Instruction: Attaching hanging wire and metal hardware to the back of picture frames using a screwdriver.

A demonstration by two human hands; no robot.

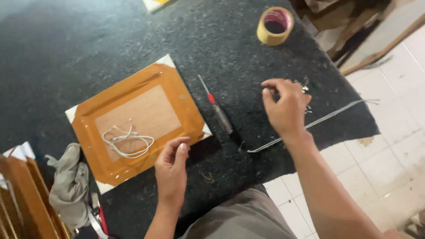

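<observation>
A picture frame lying back side up (137, 126), sealed with brown tape, rests on the dark felt-covered table (88, 48). A loose coil of white cord (127, 140) lies on its wooden backing. My left hand (171, 170) hovers at the frame's near right corner, fingers curled, holding nothing that I can see. My right hand (285, 106) is over the table to the right, thumb and fingers pinched together near a scatter of small metal bits (305, 88). Whether it holds one is too small to tell. A red-handled screwdriver (217, 106) lies between the hands.
A roll of masking tape (275, 25) stands at the back right. A grey rag (68, 186) lies at the left front beside stacked wooden frames (26, 199). A thin grey strip (310, 124) runs along the table's right edge. White floor tiles (389, 146) lie beyond.
</observation>
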